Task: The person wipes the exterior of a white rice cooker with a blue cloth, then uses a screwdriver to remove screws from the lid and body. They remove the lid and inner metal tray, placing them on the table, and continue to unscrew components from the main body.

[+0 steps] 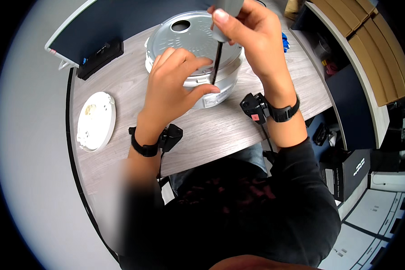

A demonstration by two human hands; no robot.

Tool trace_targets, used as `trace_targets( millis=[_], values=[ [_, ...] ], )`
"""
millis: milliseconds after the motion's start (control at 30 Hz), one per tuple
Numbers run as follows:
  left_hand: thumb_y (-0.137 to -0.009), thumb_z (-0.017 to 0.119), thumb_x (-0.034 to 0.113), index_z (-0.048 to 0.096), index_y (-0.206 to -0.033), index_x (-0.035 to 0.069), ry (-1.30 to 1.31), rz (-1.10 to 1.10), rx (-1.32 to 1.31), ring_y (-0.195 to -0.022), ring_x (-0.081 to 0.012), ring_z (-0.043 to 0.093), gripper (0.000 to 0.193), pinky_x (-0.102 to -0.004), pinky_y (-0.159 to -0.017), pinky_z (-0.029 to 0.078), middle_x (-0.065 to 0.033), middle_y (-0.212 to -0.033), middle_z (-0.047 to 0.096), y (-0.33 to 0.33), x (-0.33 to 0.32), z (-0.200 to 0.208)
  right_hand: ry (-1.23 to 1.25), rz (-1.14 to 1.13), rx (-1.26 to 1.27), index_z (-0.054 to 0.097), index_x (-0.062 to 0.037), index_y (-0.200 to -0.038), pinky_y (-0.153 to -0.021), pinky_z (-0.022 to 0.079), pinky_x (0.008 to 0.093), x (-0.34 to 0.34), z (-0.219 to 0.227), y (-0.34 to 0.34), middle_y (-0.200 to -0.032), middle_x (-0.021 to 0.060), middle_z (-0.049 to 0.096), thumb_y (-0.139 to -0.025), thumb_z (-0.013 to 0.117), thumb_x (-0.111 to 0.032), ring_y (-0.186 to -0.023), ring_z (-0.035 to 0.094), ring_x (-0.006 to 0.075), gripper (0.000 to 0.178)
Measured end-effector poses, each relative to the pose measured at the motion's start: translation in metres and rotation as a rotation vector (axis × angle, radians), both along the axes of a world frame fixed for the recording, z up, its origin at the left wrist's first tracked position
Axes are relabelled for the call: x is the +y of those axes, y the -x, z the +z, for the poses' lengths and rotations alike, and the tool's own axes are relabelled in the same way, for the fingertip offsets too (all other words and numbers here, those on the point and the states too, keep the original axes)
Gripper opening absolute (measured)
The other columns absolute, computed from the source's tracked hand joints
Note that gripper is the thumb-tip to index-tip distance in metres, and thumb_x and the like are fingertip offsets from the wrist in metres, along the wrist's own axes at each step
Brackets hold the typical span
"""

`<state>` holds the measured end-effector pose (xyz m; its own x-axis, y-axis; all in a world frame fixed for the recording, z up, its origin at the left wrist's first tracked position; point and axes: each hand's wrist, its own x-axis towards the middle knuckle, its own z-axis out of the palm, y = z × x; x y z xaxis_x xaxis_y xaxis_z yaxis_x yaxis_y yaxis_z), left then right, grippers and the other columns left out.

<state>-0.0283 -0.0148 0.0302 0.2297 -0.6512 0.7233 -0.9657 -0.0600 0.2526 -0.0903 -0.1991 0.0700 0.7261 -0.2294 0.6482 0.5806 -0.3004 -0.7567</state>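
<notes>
My right hand (pixel 258 38) is closed around the grey handle of a screwdriver (pixel 218 60), whose dark shaft points down at the near rim of a round appliance. The appliance (pixel 197 33) has a silver metal face with a round hole and small slots, and white sides; it looks like a rice cooker. My left hand (pixel 171 83) lies against its near left edge, fingers apart. The left thumb and index finger stand on either side of the screwdriver's shaft. Whether its tip touches a screw I cannot tell. A shallow white round cover (pixel 99 121) rests left of the appliance.
Behind the cover, a black box-shaped device (pixel 100 58) stands against the dark desk partition (pixel 130 20). A small blue object (pixel 285 42) is right of the appliance. Shelving with brown cardboard boxes (pixel 369 54) borders the right side; a black box (pixel 353 173) sits lower right.
</notes>
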Motion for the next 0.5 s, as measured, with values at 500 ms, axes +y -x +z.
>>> trace_targets(
  millis=[500],
  values=[
    [-0.089, 0.068, 0.006, 0.071, -0.096, 0.000, 0.078, -0.069, 0.279, -0.065, -0.0192, 0.061, 0.009, -0.0294, -0.058, 0.047, -0.0085, -0.078, 0.067, -0.002, -0.011, 0.008, -0.218, 0.224, -0.073, 0.063, 0.0018, -0.100, -0.059, 0.043, 0.0185, 0.000, 0.022, -0.014, -0.080, -0.0013, 0.061, -0.094, 0.069, -0.008, -0.068, 0.052, 0.0023, 0.013]
  ],
)
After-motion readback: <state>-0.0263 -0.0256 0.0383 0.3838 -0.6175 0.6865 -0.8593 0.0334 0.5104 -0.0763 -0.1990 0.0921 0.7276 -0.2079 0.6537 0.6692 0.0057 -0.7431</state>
